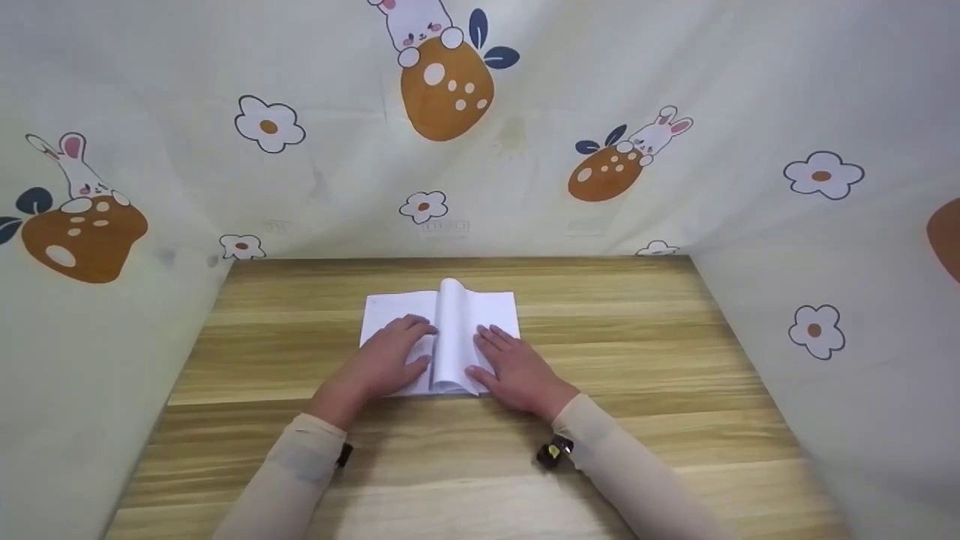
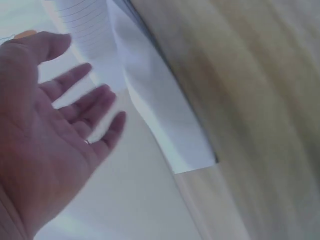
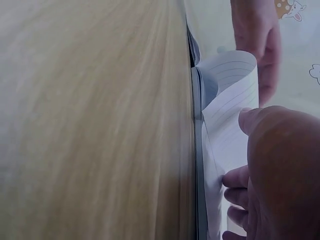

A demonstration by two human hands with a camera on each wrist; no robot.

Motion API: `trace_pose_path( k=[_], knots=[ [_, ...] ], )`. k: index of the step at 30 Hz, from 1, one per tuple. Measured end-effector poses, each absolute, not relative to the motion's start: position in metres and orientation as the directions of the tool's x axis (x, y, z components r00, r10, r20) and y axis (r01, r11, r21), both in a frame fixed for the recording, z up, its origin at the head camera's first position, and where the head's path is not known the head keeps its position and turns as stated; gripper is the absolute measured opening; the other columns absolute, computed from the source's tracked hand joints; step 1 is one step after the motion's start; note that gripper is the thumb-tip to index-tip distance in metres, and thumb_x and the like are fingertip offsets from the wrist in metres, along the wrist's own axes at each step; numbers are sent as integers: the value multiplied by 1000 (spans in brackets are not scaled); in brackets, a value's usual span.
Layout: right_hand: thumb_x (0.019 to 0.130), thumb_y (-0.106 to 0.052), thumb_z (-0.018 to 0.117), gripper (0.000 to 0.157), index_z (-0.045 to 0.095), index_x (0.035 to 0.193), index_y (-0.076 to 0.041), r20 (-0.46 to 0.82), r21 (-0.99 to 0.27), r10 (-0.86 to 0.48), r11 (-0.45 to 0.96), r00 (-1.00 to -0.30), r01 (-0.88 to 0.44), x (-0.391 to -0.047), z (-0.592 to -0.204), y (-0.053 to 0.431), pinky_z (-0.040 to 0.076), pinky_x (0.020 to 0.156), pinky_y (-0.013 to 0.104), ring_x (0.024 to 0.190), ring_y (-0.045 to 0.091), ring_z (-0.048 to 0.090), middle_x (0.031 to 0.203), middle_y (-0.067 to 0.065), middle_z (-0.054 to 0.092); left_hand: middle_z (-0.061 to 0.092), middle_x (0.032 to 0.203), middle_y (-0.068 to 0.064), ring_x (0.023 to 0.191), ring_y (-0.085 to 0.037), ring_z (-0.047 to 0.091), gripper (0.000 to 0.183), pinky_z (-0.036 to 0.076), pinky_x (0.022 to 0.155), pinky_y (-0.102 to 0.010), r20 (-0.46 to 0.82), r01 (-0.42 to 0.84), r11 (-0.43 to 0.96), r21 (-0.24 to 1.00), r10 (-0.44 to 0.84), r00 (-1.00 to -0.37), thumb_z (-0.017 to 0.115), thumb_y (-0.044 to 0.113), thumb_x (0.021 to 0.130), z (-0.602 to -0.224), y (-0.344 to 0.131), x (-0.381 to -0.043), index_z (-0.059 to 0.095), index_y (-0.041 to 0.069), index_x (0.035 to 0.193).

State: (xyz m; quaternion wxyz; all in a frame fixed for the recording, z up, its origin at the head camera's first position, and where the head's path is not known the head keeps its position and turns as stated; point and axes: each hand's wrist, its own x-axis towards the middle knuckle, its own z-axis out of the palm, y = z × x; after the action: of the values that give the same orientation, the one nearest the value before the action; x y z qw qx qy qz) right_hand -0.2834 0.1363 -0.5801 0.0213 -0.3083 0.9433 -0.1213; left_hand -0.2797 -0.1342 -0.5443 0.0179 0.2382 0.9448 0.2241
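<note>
An open notebook (image 1: 491,306) with white pages lies on the wooden table. Along its middle, a curled page (image 1: 451,337) stands up in a loop, and faint ruled lines show on it in the right wrist view. Over the left page is my left hand (image 1: 384,358), its fingers loosely spread and the fingertips close beside the curl. The left wrist view shows the palm and no object in its grasp. My right hand (image 1: 519,373) rests on the right page with fingers extended, the thumb near the foot of the curl. A thin dark cover edge (image 3: 198,145) shows beneath the pages.
Wood-grained tabletop (image 1: 600,322) surrounds the notebook. A pale cloth (image 1: 337,180) printed with rabbits and flowers rises at the back and both sides. A small dark wrist camera (image 1: 553,453) sits at the right sleeve.
</note>
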Motion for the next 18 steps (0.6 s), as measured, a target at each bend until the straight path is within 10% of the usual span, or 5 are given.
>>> trace_pose_path(
  k=[9,18],
  knots=[
    [105,-57,34,72,39,155,-5,54,-217,-601,772,-797,-597,-286,-579,134,29,119,49,152,29,26,163,10,33,46,152,-4,137,-25,45,80,38,114,-46,137,582,734,349,575,-807,76,63,79,-543,-117,-277,55,21,143],
    [106,-57,33,72,37,156,-5,51,-231,-598,772,-800,-592,-284,-578,135,28,120,50,152,30,25,164,10,31,44,156,-4,144,-24,38,78,34,117,-46,178,695,695,183,672,-719,76,59,83,-549,-105,-278,54,16,145]
  ],
)
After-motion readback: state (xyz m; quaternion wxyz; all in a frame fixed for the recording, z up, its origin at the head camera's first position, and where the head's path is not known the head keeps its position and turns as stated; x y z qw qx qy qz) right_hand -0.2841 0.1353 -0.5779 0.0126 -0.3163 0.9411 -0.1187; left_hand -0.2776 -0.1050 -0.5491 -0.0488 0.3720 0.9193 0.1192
